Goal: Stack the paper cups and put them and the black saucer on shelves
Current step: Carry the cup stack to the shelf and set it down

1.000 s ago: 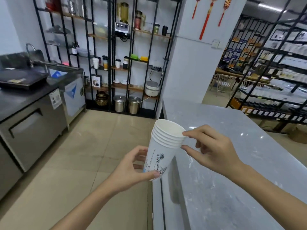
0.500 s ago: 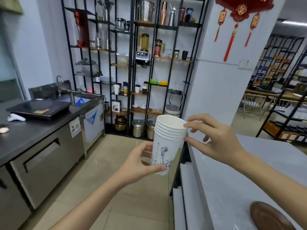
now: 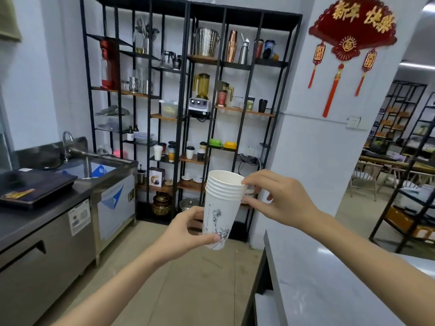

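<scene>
A stack of several white paper cups (image 3: pixel 220 208) with a line drawing on the side is held upright at chest height. My left hand (image 3: pixel 186 234) grips the bottom of the stack from the left. My right hand (image 3: pixel 277 198) pinches the rims at the top from the right. Ahead stands the black metal shelf unit (image 3: pixel 188 109) with wooden boards, holding cups, blenders and jugs. The black saucer is out of view.
A steel counter (image 3: pixel 42 222) with a sink and tap (image 3: pixel 67 142) runs along the left. A grey marble counter (image 3: pixel 329 278) is at the right, beside a white pillar (image 3: pixel 317 137). Tiled floor (image 3: pixel 188 278) lies between them.
The view has tilted up and closer to the shelves. The stack stays in both hands, lifted higher in view. The dark saucer seen on the counter half a second ago has left the frame.
</scene>
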